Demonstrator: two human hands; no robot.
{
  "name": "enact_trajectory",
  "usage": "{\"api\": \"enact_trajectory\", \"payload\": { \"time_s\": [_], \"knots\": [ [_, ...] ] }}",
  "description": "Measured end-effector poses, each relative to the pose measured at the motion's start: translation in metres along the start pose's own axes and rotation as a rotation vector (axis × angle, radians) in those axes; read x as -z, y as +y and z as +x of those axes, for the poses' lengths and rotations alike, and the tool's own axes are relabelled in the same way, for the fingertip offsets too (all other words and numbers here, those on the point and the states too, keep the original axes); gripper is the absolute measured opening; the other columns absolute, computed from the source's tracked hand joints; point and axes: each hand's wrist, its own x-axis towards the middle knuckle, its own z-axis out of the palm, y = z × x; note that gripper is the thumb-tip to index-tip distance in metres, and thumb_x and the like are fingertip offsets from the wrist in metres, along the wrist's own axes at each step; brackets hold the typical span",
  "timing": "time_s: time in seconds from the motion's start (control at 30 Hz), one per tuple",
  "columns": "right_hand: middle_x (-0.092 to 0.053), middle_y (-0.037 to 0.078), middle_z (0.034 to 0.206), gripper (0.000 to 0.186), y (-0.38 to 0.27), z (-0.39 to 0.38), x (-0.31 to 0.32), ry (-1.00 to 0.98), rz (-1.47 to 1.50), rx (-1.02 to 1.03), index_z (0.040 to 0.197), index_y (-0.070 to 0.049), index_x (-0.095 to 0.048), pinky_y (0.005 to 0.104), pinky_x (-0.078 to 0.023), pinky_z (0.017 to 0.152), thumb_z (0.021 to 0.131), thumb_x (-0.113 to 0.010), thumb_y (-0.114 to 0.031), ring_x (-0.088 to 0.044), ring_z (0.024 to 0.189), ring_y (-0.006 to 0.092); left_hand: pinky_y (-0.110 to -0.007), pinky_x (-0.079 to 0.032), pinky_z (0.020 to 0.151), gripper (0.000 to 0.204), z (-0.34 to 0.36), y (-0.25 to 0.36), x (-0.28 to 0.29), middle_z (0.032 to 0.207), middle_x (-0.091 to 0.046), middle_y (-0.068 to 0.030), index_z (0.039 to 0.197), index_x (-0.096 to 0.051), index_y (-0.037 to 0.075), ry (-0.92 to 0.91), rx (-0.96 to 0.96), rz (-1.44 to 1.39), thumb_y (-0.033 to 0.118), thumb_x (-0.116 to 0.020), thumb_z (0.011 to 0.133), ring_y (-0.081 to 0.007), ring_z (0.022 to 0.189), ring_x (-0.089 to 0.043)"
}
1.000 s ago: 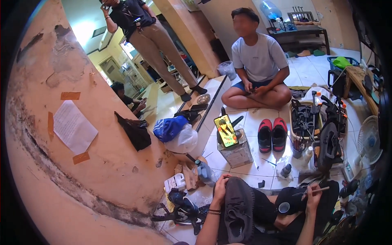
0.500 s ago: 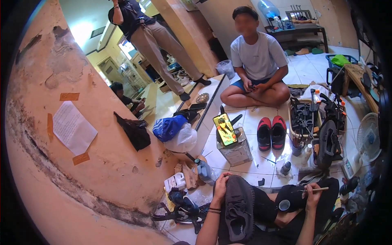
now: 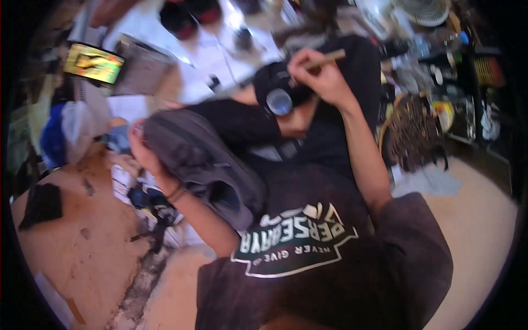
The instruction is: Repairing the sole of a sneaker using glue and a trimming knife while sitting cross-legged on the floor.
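Dark grey, fabric-looking shoe (image 3: 192,151) located on the person's lap, toe toward the upper left, foot opening facing up, heel end near the dark, short-sleeved shirt (image 3: 313,184) with pale printing. Lacing too blurred to assess.

Beneath and ahead of it, the folded legs in black cloth trousers (image 3: 236,120) form the only work support noted. Judged uneven: any shift of a knee could roll the shoe sideways.

Left hand (image 3: 144,151): curled around the outer side of the toe end, holding the shoe. No second hold on the heel is seen; if these fingers slacken, the shoe could pivot or slide off the thigh.

Right hand (image 3: 322,77): raised well apart from the shoe, fingers pinched narrow on a slim, pale wooden stick, described last.

Small, round, translucent cup (image 3: 279,102): perched on the trousers beside a bare foot or ankle (image 3: 297,121), mouth toward the camera (contents cannot be told from this view). Principal hazard, in my judgement: a moved leg or a knock from the nearby right hand could tip it, wetting cloth and skin if it contains liquid.

Slim, pale wooden stick (image 3: 330,58): its far end is lost in blur. Should that end carry anything wet, a careless swing could leave drips on the trousers or shoe.
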Motion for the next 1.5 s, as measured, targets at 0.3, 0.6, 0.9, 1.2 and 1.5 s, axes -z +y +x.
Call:
{"api": "enact_trajectory", "payload": {
  "time_s": [0.3,0.6,0.9,1.2,1.5],
  "knots": [
    [-0.064,0.003,0.082,0.013,-0.003,-0.028,0.006,-0.054,-0.395,-0.066,0.095,-0.002,-0.061,0.0227,-0.051,0.071,0.09,-0.069,-0.011,-0.063,0.076,0.0085,-0.033,-0.043,0.102,0.03,0.011,-0.035,0.005,0.126,-0.054,-0.0141,0.123,-0.051,-0.002,-0.098,-0.279,-0.01,0.013,-0.04,0.1,-0.0227,0.118,-0.054],
    [-0.068,0.009,0.083,0.017,0.005,-0.014,-0.011,-0.165,-0.718,0.16,0.087,0.0,-0.065,0.0299,-0.056,0.062,0.084,-0.075,-0.014,-0.069,0.073,0.0194,-0.033,-0.045,0.102,0.039,0.003,0.01,-0.018,0.131,-0.05,-0.0123,0.124,-0.046,-0.006,0.039,0.074,0.044,0.022,-0.032,0.101,-0.0205,0.115,-0.057],
    [-0.065,0.008,0.079,0.015,0.013,-0.014,-0.014,-0.186,-0.75,0.217,0.088,-0.002,-0.065,0.0308,-0.052,0.06,0.08,-0.077,-0.008,-0.065,0.068,0.02,-0.034,-0.043,0.104,0.04,0.006,-0.001,-0.012,0.131,-0.051,-0.0134,0.126,-0.045,-0.008,-0.003,0.086,-0.073,0.019,-0.03,0.101,-0.0212,0.117,-0.056],
    [-0.066,0.008,0.081,0.015,0.015,-0.012,-0.015,-0.199,-0.695,0.197,0.087,-0.001,-0.064,0.0315,-0.054,0.061,0.081,-0.076,-0.008,-0.066,0.07,0.021,-0.036,-0.043,0.103,0.042,0.006,0.017,-0.022,0.127,-0.054,-0.0144,0.128,-0.045,-0.004,0.089,0.157,-0.038,0.024,-0.033,0.099,-0.0224,0.115,-0.057],
    [-0.067,0.011,0.086,0.018,0.013,-0.021,-0.012,-0.189,-0.653,0.078,0.087,0.001,-0.064,0.0321,-0.056,0.063,0.087,-0.072,-0.015,-0.068,0.071,0.0207,-0.035,-0.044,0.102,0.04,0.002,0.009,-0.016,0.127,-0.054,-0.0151,0.127,-0.046,-0.003,0.081,0.146,-0.062,0.023,-0.034,0.099,-0.0228,0.115,-0.057]
  ]
}}
